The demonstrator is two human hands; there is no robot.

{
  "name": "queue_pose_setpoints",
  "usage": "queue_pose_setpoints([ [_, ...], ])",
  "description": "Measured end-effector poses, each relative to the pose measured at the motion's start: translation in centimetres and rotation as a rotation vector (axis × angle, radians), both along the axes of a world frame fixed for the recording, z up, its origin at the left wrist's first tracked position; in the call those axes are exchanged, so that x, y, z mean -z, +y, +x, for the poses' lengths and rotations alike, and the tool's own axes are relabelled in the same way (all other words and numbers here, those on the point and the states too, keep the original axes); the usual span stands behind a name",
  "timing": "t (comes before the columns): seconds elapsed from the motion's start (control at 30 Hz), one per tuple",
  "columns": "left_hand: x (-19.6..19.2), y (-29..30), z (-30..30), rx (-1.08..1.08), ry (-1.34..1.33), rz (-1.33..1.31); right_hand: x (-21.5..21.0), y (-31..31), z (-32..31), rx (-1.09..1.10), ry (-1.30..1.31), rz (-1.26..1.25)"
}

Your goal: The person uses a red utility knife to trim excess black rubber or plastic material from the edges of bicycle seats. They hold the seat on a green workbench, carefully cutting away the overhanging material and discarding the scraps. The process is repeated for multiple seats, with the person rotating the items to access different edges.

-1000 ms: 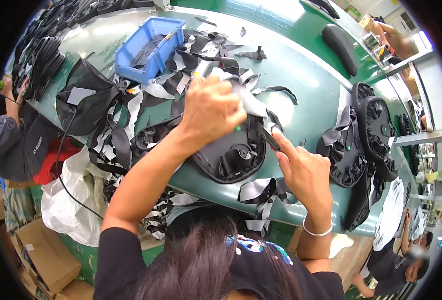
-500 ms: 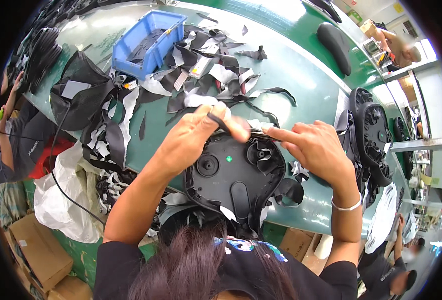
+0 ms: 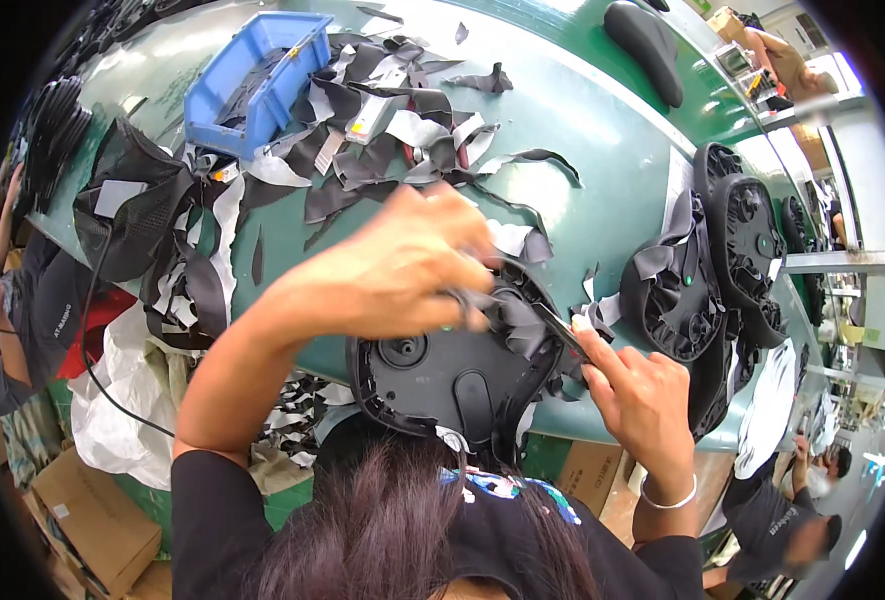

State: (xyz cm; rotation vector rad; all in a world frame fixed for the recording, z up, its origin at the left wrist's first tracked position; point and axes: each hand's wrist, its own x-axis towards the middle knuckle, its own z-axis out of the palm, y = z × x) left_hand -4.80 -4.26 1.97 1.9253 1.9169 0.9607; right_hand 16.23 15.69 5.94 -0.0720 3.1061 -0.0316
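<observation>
In front of me a black saddle point(image 3: 427, 385) lies underside up, with a ragged strip of cover material around its rim. My left hand point(image 3: 412, 265), blurred by motion, hangs over its far left part. Its fingers are closed on a loose flap of black cover material point(image 3: 522, 325) near the round socket. My right hand point(image 3: 632, 385) is at the saddle's right edge, wrapped around a thin knife point(image 3: 554, 322). The knife's narrow blade points up and left, against the rim beside the flap. The handle is mostly hidden in my palm.
Black and grey offcuts point(image 3: 382, 165) are heaped beyond my hands, next to a blue bin point(image 3: 252, 90). More saddles point(image 3: 677, 290) are stacked at the right. A black mesh bag point(image 3: 127, 205) with a cable stands left. Co-workers are at the left and right edges.
My left hand has moved down and toward the saddle, pulling the flap inward. My right hand has come nearer along the right rim, with the knife now tilted. The view has shifted slightly.
</observation>
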Motion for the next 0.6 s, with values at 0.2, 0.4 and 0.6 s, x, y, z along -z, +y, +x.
queue_pose_setpoints([
  [0.2, -1.6, 3.2, 2.2, -0.394, -1.273, 0.502, 2.0, -1.8, 4.5, 0.203, -0.049, -0.152],
  [0.4, -0.6, 1.2, 2.0, -1.089, -1.037, 1.257, 3.1, -5.7, 7.7, 0.809, -0.186, -1.063],
  [0.6, 0.4, -1.8, 1.3, -1.06, -0.581, 0.605, 4.1, -4.3, 7.7, 0.678, 0.072, -1.074],
])
